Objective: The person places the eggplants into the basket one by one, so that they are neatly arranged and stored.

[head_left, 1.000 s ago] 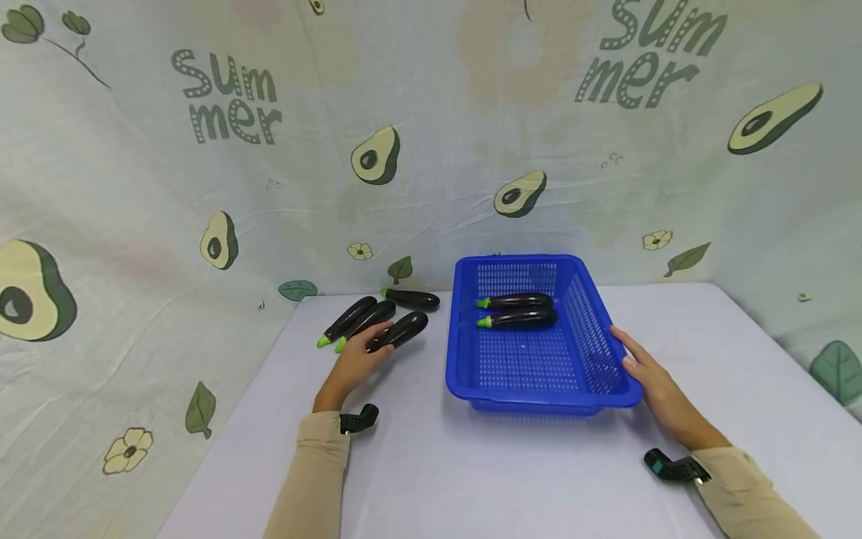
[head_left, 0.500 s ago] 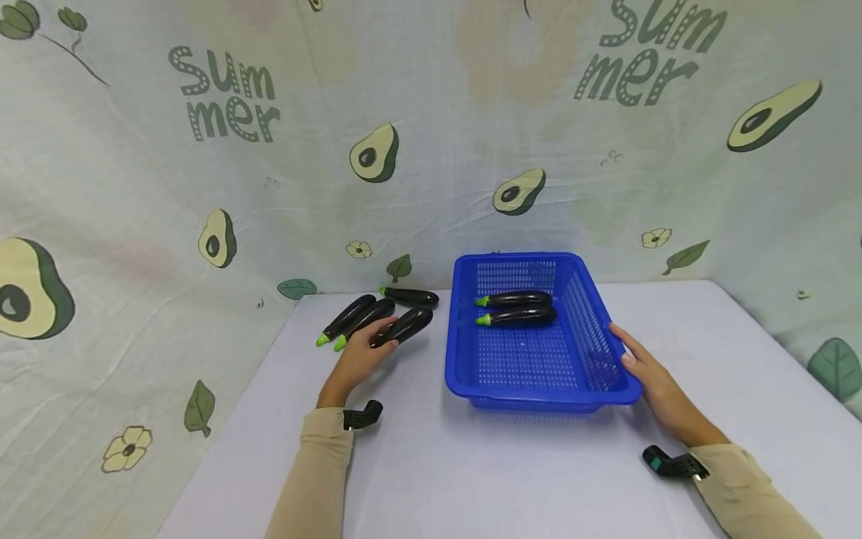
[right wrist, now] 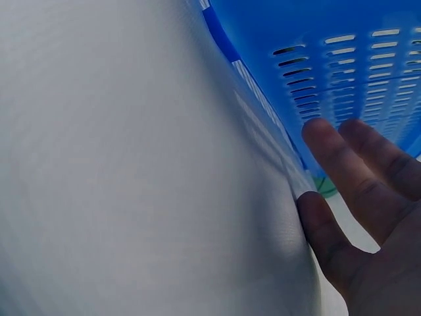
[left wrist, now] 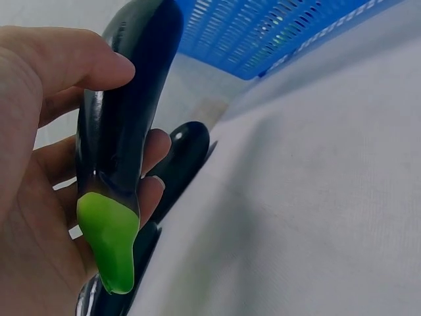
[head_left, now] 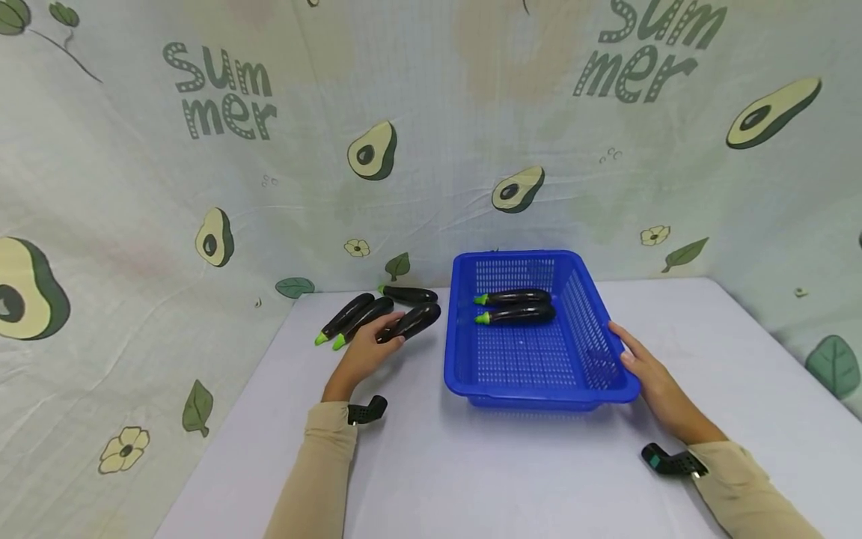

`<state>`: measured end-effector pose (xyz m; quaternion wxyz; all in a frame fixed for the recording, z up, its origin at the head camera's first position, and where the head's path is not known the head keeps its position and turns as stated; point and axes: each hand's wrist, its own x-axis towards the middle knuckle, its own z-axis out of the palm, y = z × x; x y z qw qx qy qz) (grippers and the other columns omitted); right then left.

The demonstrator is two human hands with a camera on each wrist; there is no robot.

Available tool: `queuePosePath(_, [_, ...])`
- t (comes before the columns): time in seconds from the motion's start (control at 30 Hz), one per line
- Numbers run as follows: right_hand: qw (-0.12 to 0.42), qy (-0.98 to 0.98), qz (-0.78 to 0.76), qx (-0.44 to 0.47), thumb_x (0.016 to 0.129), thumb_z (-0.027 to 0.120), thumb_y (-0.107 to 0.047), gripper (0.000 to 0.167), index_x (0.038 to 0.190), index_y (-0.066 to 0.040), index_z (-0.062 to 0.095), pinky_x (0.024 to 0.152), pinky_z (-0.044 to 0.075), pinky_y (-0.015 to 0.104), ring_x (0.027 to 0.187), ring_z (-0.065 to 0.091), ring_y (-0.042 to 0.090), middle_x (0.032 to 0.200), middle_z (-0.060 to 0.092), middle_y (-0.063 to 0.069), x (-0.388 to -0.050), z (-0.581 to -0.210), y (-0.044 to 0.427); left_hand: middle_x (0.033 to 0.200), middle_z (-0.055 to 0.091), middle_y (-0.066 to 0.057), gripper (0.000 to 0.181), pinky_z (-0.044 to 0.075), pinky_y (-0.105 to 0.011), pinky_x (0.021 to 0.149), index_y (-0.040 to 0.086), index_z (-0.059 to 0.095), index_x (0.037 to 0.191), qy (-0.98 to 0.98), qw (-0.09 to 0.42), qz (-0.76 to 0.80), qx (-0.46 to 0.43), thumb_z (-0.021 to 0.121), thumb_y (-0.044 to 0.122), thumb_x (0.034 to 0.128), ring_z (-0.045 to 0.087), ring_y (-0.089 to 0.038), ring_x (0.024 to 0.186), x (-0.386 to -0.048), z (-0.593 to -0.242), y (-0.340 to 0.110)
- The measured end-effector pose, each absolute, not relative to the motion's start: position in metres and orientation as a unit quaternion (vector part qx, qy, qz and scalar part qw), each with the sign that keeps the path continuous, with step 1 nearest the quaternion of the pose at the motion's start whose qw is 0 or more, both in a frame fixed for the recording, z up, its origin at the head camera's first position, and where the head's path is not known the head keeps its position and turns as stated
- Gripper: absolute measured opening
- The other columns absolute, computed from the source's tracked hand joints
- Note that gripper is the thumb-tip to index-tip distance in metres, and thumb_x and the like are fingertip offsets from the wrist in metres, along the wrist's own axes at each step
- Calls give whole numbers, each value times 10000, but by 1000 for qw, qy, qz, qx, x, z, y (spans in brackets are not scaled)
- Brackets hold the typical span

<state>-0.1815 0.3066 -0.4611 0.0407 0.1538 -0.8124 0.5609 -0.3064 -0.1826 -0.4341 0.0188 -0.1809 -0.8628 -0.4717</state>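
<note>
In the head view, my left hand (head_left: 367,352) grips a dark, glossy eggplant (head_left: 419,320) between thumb and fingers, left of the blue basket. The left wrist view shows the eggplant's green stem end (left wrist: 110,240) toward the palm, with the thumb across its body. Two eggplants (head_left: 345,317) lie side by side behind that hand, and another eggplant (head_left: 411,295) lies farther back. Inside the blue plastic basket (head_left: 532,399) are two more eggplants (head_left: 518,314). My right hand (head_left: 663,389) touches the basket's right rim; its fingers (right wrist: 358,174) extend straight against the perforated outer wall.
A white cloth covers the table (head_left: 485,479). Behind it hangs a curtain (head_left: 431,97) printed with avocados, leaves and lettering, close to the table's back edge. Each wrist carries a small black camera (head_left: 367,410).
My left hand has shifted slightly right and back, bringing the gripped eggplant closer to the basket. My right hand and the basket stay where they were.
</note>
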Motion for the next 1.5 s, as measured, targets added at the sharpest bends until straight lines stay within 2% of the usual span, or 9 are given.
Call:
queuePosePath(0.13, [38, -816, 557, 148, 1111, 266, -320, 537, 1625, -300, 114, 969, 192, 50, 1500, 3, 407, 1675, 12, 109, -182, -459, 307, 1289, 623, -82, 498, 479, -495, 966, 232, 578, 1419, -864, 26, -466, -188, 698, 226, 935, 569, -261, 1127, -308, -431, -179])
queuePosePath(0.27, [44, -817, 556, 148, 1111, 268, -314, 535, 1625, -291, 126, 965, 205, 44, 1523, 45, 255, 1676, 34, 98, -182, -459, 307, 1280, 629, -75, 498, 492, -481, 963, 239, 576, 1420, -864, 31, -462, -198, 700, 248, 937, 578, -248, 1130, -309, -429, -177])
queuePosePath(0.33, [45, -816, 557, 148, 1111, 268, -309, 533, 1626, -285, 129, 967, 212, 42, 1521, 56, 224, 1676, 37, 93, -182, -459, 307, 1276, 631, -74, 491, 498, -480, 958, 249, 581, 1412, -865, 36, -460, -199, 702, 252, 936, 583, -247, 1129, -308, -428, -177])
queuePosePath(0.57, [35, -816, 559, 142, 1111, 270, -321, 537, 1625, -297, 118, 1005, 172, 93, 1485, -5, 449, 1674, 3, 115, -181, -459, 305, 1303, 620, -81, 490, 495, -484, 970, 244, 578, 1414, -862, 35, -463, -205, 703, 256, 941, 582, -257, 1172, -307, -425, -175])
queuePosePath(0.8, [41, -819, 554, 145, 1113, 262, -307, 532, 1626, -284, 123, 951, 225, 39, 1497, 33, 413, 1674, 18, 117, -181, -460, 306, 1331, 608, -77, 496, 495, -473, 974, 263, 565, 1428, -862, 30, -460, -210, 696, 277, 950, 581, -253, 1186, -309, -418, -166])
queuePosePath(1.17, [33, -816, 559, 145, 1112, 264, -316, 537, 1626, -291, 112, 957, 220, 37, 1484, 3, 455, 1672, 1, 132, -181, -461, 305, 1286, 635, -60, 499, 535, -455, 887, 262, 559, 1433, -862, 35, -441, -246, 702, 260, 955, 618, -261, 1133, -316, -401, -155])
queuePosePath(1.5, [33, -817, 557, 144, 1111, 262, -321, 536, 1626, -294, 114, 951, 220, 45, 1476, 6, 481, 1673, 5, 125, -181, -460, 305, 1290, 643, -44, 488, 526, -443, 911, 237, 565, 1428, -858, 28, -434, -273, 702, 255, 960, 608, -229, 1162, -323, -384, -142])
